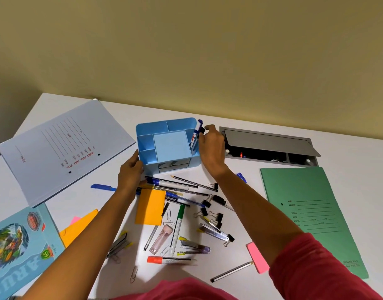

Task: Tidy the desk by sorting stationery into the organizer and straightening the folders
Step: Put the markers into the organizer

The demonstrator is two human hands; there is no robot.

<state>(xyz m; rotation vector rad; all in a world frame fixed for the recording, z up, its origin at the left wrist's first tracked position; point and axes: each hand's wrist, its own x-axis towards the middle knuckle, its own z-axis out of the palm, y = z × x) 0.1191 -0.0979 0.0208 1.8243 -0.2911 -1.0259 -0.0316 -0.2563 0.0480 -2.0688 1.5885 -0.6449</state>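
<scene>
At centre frame the left hand grips the blue organizer by its near-left corner. The right hand pinches a blue-capped marker standing in its right compartment. At upper left, a white folder reads "ART NO." in red; at right, a green folder reads "SPRING FILE".

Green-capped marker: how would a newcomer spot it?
Start at the light blue plastic organizer on the white desk. In the clutter before it, just right of the orange paper pad, lies a white marker with a green cap. No other pen has green; the red-capped marker lies nearer the person.
</scene>
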